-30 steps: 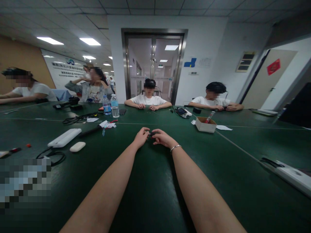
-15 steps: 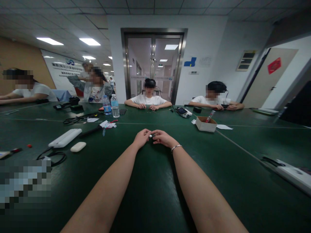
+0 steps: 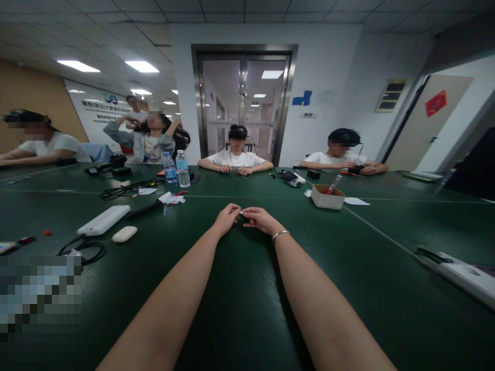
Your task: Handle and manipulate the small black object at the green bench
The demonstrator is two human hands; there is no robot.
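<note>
Both arms reach forward over the dark green table, and the hands meet near its middle. Between the fingertips is a small, shiny, pale object, too small and too covered to name. My left hand is closed, its thumb and fingers pinching the object's left side. From the other side, my right hand pinches it with thumb and forefinger, the other fingers curled below. A silver bracelet circles the right wrist.
Left lie a white power adapter, a cream oval case and black cables. Two water bottles stand farther back. An open cardboard box is right of my hands; a white power strip lies far right. Several people sit across.
The small shiny object has turned and shifted slightly up between my fingertips, and less of it shows. My arms stay in place. A person at the back left has raised both arms to the head.
</note>
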